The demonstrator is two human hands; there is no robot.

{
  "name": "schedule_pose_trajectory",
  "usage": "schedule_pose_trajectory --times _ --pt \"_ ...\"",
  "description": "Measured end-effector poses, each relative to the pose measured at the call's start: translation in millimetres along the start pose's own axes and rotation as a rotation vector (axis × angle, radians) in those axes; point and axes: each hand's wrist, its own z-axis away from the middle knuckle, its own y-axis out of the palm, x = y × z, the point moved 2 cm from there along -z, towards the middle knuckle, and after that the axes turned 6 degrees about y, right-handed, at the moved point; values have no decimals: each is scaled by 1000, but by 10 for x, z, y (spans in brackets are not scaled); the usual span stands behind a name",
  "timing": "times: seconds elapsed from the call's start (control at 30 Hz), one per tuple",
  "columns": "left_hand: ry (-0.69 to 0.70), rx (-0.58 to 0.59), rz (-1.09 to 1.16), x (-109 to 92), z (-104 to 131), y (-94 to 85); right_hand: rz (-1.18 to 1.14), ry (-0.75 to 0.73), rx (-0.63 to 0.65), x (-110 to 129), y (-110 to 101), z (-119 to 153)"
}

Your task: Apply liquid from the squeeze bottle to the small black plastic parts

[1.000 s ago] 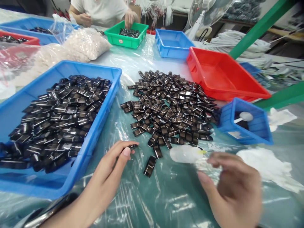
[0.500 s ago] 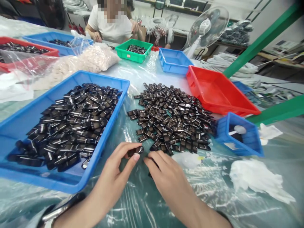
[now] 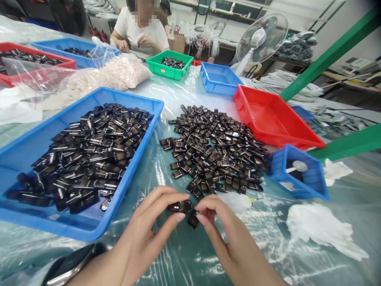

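Between the thumb and fingers of my left hand (image 3: 160, 216) is a small glossy black plastic piece (image 3: 180, 206), its rounded end pointing right. My right hand (image 3: 222, 222) has thumb and forefinger pinched together close to that end; what they hold is too small to make out. Just under the right fingertips shows another dark piece (image 3: 193, 221); whether it is held or lies on the table I cannot tell. Beyond both hands spreads a heap of similar black-brown pieces (image 3: 217, 147). A large blue tray (image 3: 135, 167) on the left holds many more.
On the right stand a red tray (image 3: 276, 119) and a small blue bin (image 3: 312, 182) with a white spoon-like item. Crumpled white tissue (image 3: 324, 228) lies nearer. Farther back are a green tray (image 3: 169, 73), a bag of pale bits (image 3: 125, 73), a fan and a seated person.
My left hand has shifted slightly right and nearer with its black piece. The right hand has turned, bringing its thumb into view and its pinched fingertips to the piece's end.
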Motion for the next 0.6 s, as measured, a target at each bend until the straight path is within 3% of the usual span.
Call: schedule_pose_trajectory --times 0.13,0.27,0.37,0.47,0.6 --pt "47 26 -12 -13 33 6 -297 88 4 7 -39 70" --pt "93 50 -29 -17 56 18 -726 334 -3 -10 -50 110" --pt "116 68 -27 -16 62 25 -1007 483 84 -9 -30 108" --pt "147 111 -24 -23 63 26 -1182 567 176 -11 18 90" --pt "173 141 -6 -42 60 18 -1313 585 181 -34 71 84"
